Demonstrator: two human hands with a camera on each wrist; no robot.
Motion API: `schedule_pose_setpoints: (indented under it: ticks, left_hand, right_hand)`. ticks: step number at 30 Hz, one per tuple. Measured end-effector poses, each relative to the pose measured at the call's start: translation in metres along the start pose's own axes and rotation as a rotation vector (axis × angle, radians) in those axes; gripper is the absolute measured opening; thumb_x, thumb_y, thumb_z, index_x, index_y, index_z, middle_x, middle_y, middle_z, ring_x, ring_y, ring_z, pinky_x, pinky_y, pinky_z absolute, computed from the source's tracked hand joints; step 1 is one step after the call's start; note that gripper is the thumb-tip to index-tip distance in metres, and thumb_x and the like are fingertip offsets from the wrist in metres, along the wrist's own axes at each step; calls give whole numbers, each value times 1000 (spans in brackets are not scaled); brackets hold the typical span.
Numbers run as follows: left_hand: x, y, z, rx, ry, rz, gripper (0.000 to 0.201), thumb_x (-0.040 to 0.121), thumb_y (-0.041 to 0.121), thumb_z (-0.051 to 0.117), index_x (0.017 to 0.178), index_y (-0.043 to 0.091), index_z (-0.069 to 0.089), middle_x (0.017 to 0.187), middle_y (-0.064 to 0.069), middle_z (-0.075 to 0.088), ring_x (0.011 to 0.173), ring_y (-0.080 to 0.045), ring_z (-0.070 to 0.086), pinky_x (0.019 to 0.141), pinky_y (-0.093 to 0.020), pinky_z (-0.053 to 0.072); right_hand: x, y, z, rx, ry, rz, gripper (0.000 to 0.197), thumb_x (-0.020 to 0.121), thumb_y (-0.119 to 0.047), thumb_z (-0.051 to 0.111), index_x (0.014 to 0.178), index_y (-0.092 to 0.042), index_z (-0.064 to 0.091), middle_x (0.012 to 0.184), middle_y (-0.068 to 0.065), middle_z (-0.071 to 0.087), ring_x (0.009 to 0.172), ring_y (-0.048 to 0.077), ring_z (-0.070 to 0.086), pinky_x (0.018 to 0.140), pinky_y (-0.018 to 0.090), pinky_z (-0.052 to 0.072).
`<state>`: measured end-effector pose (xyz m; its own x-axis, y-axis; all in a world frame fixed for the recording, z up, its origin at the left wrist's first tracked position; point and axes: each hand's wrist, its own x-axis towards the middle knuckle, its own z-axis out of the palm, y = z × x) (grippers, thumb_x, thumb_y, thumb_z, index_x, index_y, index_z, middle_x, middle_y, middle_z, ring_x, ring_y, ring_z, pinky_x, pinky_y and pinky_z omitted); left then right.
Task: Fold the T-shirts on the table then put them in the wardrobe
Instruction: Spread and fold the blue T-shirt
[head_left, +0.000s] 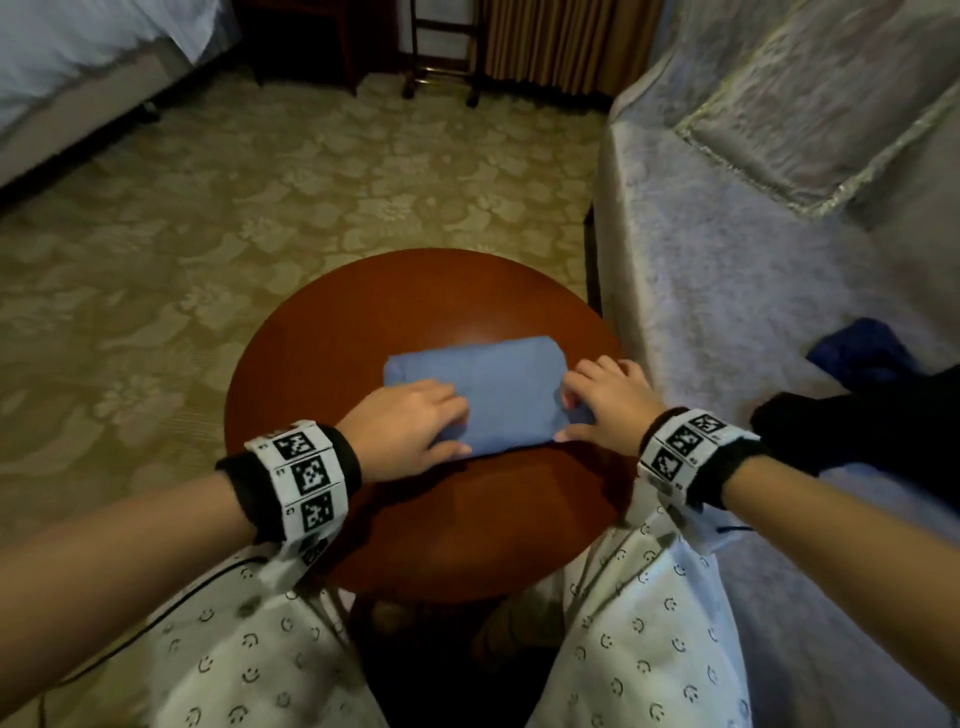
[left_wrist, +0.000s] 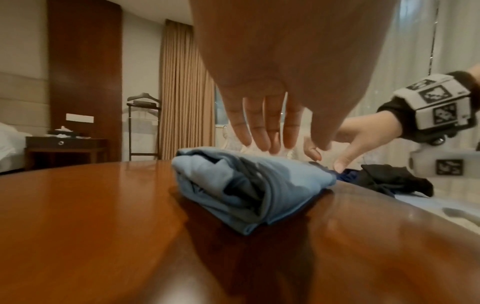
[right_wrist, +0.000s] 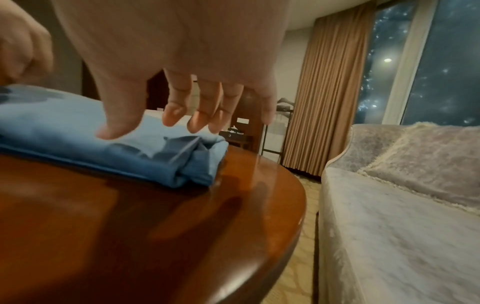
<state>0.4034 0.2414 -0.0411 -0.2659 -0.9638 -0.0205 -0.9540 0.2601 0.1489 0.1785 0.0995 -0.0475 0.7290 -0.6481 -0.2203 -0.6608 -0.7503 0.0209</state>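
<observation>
We have the blue T-shirt (head_left: 480, 395) already folded on the table (head_left: 415, 519), under the relaxed straight fingers of our left hand (head_left: 402, 428) and right hand (head_left: 605, 402), gripping nothing; wardrobe step remains.
</observation>
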Motion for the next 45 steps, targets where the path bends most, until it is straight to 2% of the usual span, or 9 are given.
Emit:
schedule_pose_setpoints:
  ticks: [5,10,15,21,27,32,35,39,45]
  left_hand:
    - [18,-10,-6,-151,151,-284,39,97,43,43,119,13,55,120,-5,56,114,-23,49,92,-35,40]
    - [38,-23,5,-64,-149,-361,67,93,53,44,148,19,24,155,-6,24,142,-23,22,114,-39,24]
    - [39,-34,15,-93,-199,-333,82,85,62,52,149,21,22,158,-4,17,144,-22,17,115,-37,17]
    - [37,-51,8,-209,-81,-371,82,79,58,63,146,26,29,152,-3,26,139,-24,23,110,-39,24]
    - [41,-54,8,-296,140,-519,63,87,43,61,141,19,38,144,-7,35,132,-28,33,108,-40,31]
    - [56,-35,13,-371,80,-573,61,91,42,56,142,15,34,136,-12,45,125,-28,45,99,-38,39]
    - [70,-21,22,-497,-9,-605,66,90,43,58,141,12,33,117,-10,60,111,-28,56,89,-35,43]
    - [92,-5,28,-606,-57,-618,67,89,38,61,143,8,34,122,-10,60,116,-27,55,91,-31,41]
    - [111,-1,31,-749,-52,-612,48,91,27,61,133,8,48,131,-12,56,116,-28,55,90,-31,44]
  right_hand:
    - [7,-12,-6,173,214,58,28,93,-42,50,108,-19,57,112,1,55,110,22,46,92,37,34]
    - [38,-35,-16,264,176,-45,37,97,-29,49,131,-18,49,134,3,49,124,23,42,100,35,35]
    - [80,-51,-20,240,11,-109,50,94,-30,55,141,-19,39,146,2,39,133,22,36,108,36,28]
    - [100,-46,-16,61,-161,-12,51,87,-33,64,133,-19,44,125,7,49,119,28,48,92,40,41]
    - [82,-14,-11,244,-207,345,36,87,-28,59,116,-10,49,116,15,60,97,33,59,73,34,44]
    - [43,0,6,860,-312,719,42,85,-28,69,113,0,54,101,15,53,82,26,51,85,38,49]
    - [26,-3,11,1199,-234,863,26,87,-21,67,82,-1,51,88,17,55,68,23,52,66,41,51]
    - [27,4,19,1645,-44,919,49,85,-23,69,125,1,53,126,16,57,112,31,57,72,36,53]
    - [31,-7,27,1937,-72,770,53,85,-34,68,127,-6,55,120,12,64,108,27,62,94,41,50]
